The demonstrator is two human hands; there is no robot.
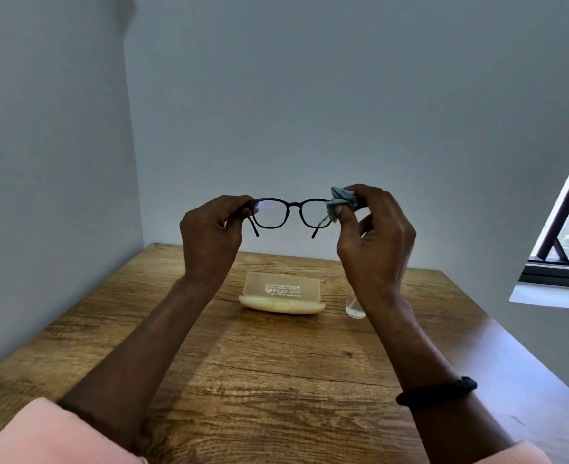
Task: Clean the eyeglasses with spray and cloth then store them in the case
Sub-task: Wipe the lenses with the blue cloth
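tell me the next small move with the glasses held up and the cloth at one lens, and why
Probably rub the crumpled blue-grey cloth across that lens: the right hand pinches it against the black-framed eyeglasses, which the left hand steadies at the other end. The pale yellow plastic case lies open on the wooden table, so storing comes later.

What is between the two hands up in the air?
The black eyeglasses span the gap in the head view. The left hand holds one end; the right hand presses a grey cloth on the other end.
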